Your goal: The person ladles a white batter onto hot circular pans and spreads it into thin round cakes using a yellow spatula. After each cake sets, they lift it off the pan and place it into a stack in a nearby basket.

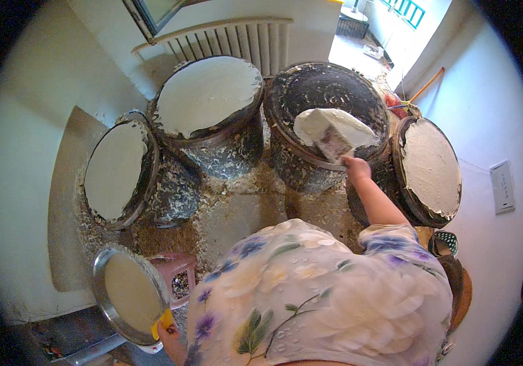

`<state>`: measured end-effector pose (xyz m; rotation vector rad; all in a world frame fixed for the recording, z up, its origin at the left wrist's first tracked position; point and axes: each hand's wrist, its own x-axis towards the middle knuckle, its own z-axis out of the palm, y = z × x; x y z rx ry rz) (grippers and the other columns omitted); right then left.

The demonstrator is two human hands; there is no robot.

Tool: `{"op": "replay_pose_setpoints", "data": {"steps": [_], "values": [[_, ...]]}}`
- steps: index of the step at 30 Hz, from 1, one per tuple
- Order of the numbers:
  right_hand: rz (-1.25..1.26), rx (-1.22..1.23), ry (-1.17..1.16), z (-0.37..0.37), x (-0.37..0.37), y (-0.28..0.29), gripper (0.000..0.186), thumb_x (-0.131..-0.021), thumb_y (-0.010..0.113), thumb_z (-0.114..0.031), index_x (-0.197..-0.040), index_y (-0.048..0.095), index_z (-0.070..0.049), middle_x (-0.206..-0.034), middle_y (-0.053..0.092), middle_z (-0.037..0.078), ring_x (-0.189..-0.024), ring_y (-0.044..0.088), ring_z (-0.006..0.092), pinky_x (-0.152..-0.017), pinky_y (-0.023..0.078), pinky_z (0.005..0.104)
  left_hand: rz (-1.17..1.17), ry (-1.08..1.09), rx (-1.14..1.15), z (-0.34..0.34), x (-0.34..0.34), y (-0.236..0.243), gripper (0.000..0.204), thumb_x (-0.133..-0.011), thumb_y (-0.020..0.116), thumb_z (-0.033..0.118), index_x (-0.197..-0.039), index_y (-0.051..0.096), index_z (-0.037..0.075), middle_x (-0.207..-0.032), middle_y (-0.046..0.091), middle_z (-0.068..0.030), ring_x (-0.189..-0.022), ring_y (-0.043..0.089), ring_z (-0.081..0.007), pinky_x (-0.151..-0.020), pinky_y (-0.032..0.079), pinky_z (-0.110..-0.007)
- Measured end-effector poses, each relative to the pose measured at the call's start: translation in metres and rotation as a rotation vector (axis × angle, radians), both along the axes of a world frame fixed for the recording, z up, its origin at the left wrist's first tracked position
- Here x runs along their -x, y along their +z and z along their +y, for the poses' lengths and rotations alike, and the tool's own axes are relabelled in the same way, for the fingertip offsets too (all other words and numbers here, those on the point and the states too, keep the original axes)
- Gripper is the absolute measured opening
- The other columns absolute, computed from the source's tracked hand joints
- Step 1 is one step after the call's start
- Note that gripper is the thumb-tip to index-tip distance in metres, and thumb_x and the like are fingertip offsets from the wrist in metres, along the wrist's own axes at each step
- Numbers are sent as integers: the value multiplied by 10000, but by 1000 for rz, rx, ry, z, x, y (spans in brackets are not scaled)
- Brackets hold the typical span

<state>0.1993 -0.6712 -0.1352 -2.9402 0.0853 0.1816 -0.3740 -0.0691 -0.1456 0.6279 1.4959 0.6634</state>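
Note:
My right hand point(359, 168) is closed round the near end of a wide flat scraper point(334, 144). The scraper's smeared blade touches a mound of thick white paste point(319, 125) on the dark round top of a drum point(301, 88). The paste covers only the near part of that top. At the lower left, my left hand point(169, 335) is closed on a flat yellow piece point(163, 323) against the rim of a metal basin point(98, 277). Pale cream liquid point(130, 290) fills the basin, which tilts toward me. Whether the yellow piece is cloth or plastic I cannot tell.
White-coated drums stand at the far left point(115, 171), back left point(206, 94) and right point(430, 168). A pink plastic stool point(179, 268) is beside the basin. A slatted rail point(237, 43) lines the back wall, and an orange pole point(427, 84) leans at the right.

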Motion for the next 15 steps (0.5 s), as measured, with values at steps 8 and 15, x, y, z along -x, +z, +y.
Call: {"op": "replay_pose_setpoints", "data": {"steps": [8, 15], "values": [[-67, -561, -474, -95, -3, -30, 440, -673, 631, -40, -1103, 552, -88, -855, 629, 74, -674, 582, 185, -587, 447, 303, -258, -54, 76, -47, -109, 30, 318, -802, 555, 262, -1011, 532, 23, -966, 594, -100, -874, 575, -211, -700, 494, -323], [200, -1124, -242, 29, -20, -32, 527, -616, 680, -26, -1119, 554, -119, -774, 617, 34, -612, 543, 134, -546, 432, 267, -456, -627, 322, -87, -291, 75, 271, -812, 549, 242, -1015, 540, 62, -953, 605, -65, -815, 590, -197, -691, 499, -325]]}}
